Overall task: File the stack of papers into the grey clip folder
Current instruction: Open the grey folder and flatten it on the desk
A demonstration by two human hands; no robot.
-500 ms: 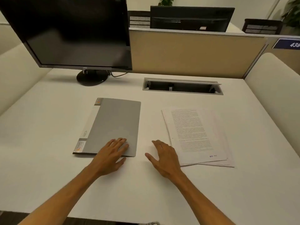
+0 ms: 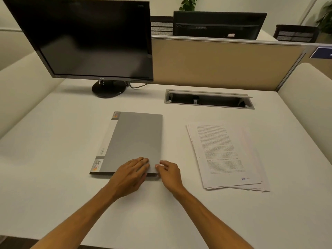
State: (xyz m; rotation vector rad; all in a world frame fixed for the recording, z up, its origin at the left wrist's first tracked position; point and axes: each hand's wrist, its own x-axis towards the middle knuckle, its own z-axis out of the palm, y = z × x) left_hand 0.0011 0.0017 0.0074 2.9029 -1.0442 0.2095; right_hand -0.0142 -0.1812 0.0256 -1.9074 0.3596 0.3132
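Note:
The grey clip folder [image 2: 133, 141] lies closed and flat on the white desk, its labelled spine to the left. My left hand [image 2: 130, 176] rests flat on its near right part, fingers together. My right hand [image 2: 168, 174] is at the folder's near right corner, thumb and fingertips touching the cover's edge. The stack of printed papers [image 2: 226, 155] lies to the right of the folder, slightly fanned, apart from both hands.
A black monitor [image 2: 86, 38] on a round stand [image 2: 108, 88] is at the back left. A cable slot [image 2: 209, 99] is sunk into the desk behind the papers. A beige partition [image 2: 224, 63] closes the far side. The desk's near edge [image 2: 125, 244] is below my forearms.
My right hand has moved left from the bare desk to the folder's near right corner. My left hand stays on the folder. The view has shifted slightly.

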